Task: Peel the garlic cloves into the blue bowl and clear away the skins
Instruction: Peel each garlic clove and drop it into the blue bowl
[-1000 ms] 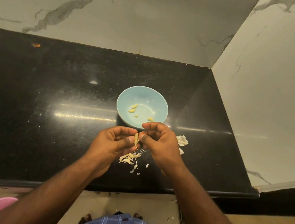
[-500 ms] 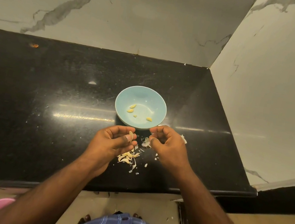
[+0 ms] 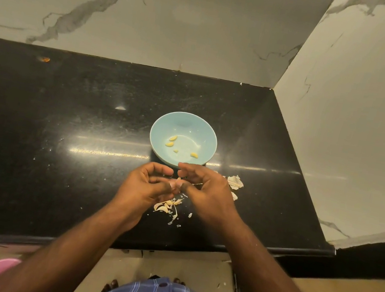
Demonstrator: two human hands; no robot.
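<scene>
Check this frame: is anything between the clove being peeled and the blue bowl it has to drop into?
Nothing visible. The left hand and right hand pinch the garlic clove just in front of the blue bowl, whose open top holds only a few peeled cloves. The loose skins lie nearer the person, off that path.
</scene>
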